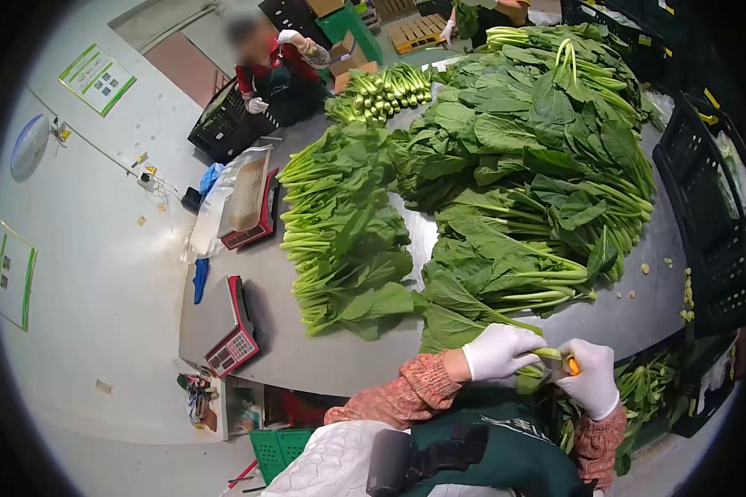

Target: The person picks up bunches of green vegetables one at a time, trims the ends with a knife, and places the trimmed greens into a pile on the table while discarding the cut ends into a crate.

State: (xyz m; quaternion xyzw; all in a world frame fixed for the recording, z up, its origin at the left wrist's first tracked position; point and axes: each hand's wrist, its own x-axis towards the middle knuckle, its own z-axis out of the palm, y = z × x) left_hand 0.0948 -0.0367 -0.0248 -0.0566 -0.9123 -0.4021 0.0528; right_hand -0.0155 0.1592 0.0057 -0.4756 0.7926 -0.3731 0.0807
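While our white-gloved left hand (499, 352) grips green leafy stalks (547, 354), our white-gloved right hand (590, 374), grasping a small orange tool (573, 365), should go gently.

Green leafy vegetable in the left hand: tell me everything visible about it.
The green leafy vegetable shows smooth-looking, pale green stalks, gripped in the white-gloved left hand by the near edge of the grey metal table. They point toward a small orange object in the white-gloved right hand; contact there is unclear. The grip hides its middle.
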